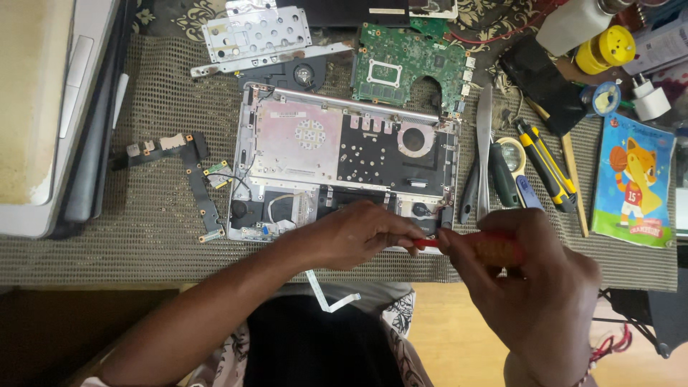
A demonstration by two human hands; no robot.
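Your right hand (534, 279) is closed round a red screwdriver (487, 249), its shaft pointing left at the near right corner of the open laptop base (344, 165). Your left hand (358, 233) rests on that near edge, fingers pinched at the shaft tip. A green motherboard (408, 61) lies beyond

The opened laptop shell (344, 161) lies mid-mat (143, 244). Behind it sit a metal plate (256, 32) and a motherboard (410, 63). To its left lies a small board strip (193, 175); to its right, hand tools (502, 168), then a booklet (634, 183). Both hands meet at its near right corner.
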